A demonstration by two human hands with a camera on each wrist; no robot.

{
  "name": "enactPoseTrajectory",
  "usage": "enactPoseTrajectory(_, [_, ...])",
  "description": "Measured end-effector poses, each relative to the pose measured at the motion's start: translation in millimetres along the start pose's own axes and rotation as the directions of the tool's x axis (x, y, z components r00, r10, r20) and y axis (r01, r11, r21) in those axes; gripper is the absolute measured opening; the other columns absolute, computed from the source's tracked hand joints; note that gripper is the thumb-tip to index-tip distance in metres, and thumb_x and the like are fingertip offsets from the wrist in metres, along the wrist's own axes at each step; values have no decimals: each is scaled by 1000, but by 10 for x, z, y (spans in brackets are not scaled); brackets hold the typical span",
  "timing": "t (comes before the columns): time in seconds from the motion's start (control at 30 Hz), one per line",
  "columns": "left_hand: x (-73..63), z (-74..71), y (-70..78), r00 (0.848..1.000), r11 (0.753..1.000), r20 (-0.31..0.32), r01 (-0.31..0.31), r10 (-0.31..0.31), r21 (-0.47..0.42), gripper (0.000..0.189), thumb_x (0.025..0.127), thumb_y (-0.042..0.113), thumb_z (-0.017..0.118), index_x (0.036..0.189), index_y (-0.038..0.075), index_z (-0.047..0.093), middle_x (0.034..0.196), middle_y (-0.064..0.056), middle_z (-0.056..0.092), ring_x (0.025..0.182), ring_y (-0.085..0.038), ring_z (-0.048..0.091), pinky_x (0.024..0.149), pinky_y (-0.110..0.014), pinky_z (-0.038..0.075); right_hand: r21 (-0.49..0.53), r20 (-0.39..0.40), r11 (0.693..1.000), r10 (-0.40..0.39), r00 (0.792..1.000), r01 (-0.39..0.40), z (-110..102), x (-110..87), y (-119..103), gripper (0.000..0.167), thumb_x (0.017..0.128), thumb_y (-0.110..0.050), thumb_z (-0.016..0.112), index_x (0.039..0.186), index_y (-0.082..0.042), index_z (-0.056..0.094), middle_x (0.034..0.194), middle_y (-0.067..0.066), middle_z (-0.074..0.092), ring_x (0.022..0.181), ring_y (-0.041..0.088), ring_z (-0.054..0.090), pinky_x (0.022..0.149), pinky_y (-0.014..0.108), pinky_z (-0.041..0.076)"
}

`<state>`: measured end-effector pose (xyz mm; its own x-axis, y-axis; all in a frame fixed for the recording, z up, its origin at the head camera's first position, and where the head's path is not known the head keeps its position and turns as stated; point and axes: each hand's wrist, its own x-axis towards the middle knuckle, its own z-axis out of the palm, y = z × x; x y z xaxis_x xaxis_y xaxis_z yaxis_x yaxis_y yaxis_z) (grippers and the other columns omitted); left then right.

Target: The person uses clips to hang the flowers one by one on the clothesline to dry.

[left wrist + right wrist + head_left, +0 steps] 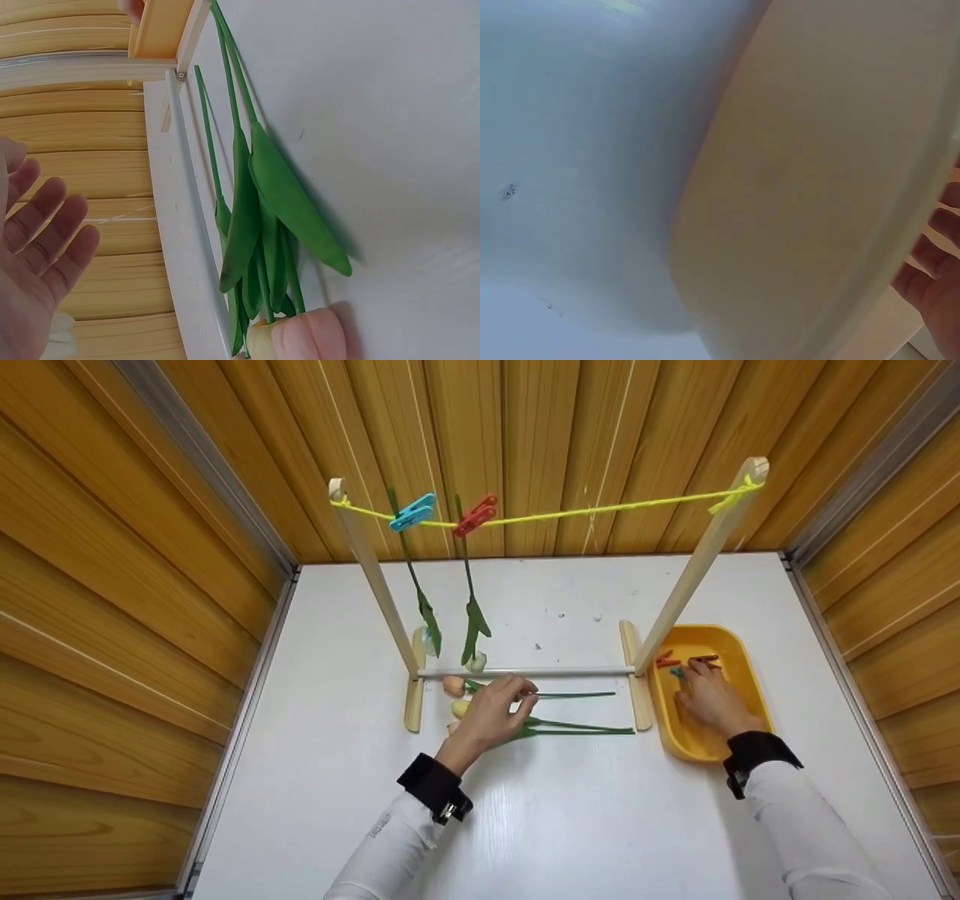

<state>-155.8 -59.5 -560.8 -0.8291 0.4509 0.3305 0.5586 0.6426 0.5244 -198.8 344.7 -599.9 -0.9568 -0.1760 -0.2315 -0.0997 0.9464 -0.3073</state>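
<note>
My left hand (491, 711) is over the artificial tulips lying on the table, fingers loosely bent and nothing visible in its grasp. In the left wrist view, green leaves (289, 195) and a pink tulip head (311, 335) lie beside that hand. My right hand (711, 701) reaches into the yellow tray (679, 742), its fingertips at a blue clothespin (677, 671), thumb apart from the index finger. An orange-red clothespin (666, 660) and a dark red clothespin (705, 659) lie close by. The tray wall (802, 187) hides most of the right wrist view.
A yellow cord (585, 513) runs between two wooden posts (694, 562). From it hang two tulips upside down, under a blue clothespin (412, 512) and a red clothespin (475, 515). A white rod (555, 670) joins the posts' feet. Wood-panelled walls surround the white table (570, 817).
</note>
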Motion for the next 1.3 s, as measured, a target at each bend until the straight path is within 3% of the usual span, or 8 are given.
enactPoseTrajectory(0.33, [-22,49,-11,1000,1000,12,0,0,-5,18,101,26,55,108,13,66,98,-3,69,88,-16,67,77,-26,55,-21,-15,1000,-13,1000,13,65,-94,-6,51,98,-20,57,139,9,49,143,36,43,127,58,43,107,67,35])
enactPoseTrajectory(0.47, [-35,62,-15,1000,1000,4,-3,3,-11,18,101,26,55,107,13,66,97,-3,69,89,-17,68,77,-25,55,-29,-120,997,-76,990,73,91,-127,11,40,94,-15,61,127,8,60,130,35,55,118,57,51,101,66,43])
enactPoseTrajectory(0.57, [-44,69,-11,1000,1000,13,2,-2,-20,18,101,26,55,107,13,66,97,-3,69,90,-19,69,78,-26,56,-28,-182,996,-89,979,85,101,-131,53,38,91,-12,64,123,10,62,128,37,55,115,58,51,97,66,44])
enactPoseTrajectory(0.67, [-46,77,-4,999,1000,40,12,-11,-26,20,102,26,54,108,12,66,98,-3,69,91,-20,70,79,-27,56,13,-158,999,-47,986,50,93,-117,102,46,91,-13,65,129,12,56,134,40,49,119,59,48,101,67,40])
enactPoseTrajectory(0.77, [-46,91,1,998,1000,68,19,-18,-21,21,102,27,54,109,12,67,99,-3,69,92,-20,69,79,-28,55,65,-87,998,13,996,-8,74,-92,143,54,94,-16,62,137,13,48,140,42,41,122,58,46,107,67,35])
enactPoseTrajectory(0.9, [-51,124,6,996,1000,92,15,-16,4,20,101,28,55,108,14,67,98,-2,69,90,-17,68,78,-28,54,118,-15,989,95,995,-93,70,-66,198,59,96,-21,61,140,13,43,144,43,34,124,57,44,111,66,31])
enactPoseTrajectory(1.3, [-78,196,-10,991,998,136,2,-10,61,21,102,32,52,108,17,67,98,2,70,89,-13,67,77,-29,54,190,-31,970,159,987,-150,117,-17,237,52,95,-21,65,131,15,52,141,44,34,127,58,38,113,65,29])
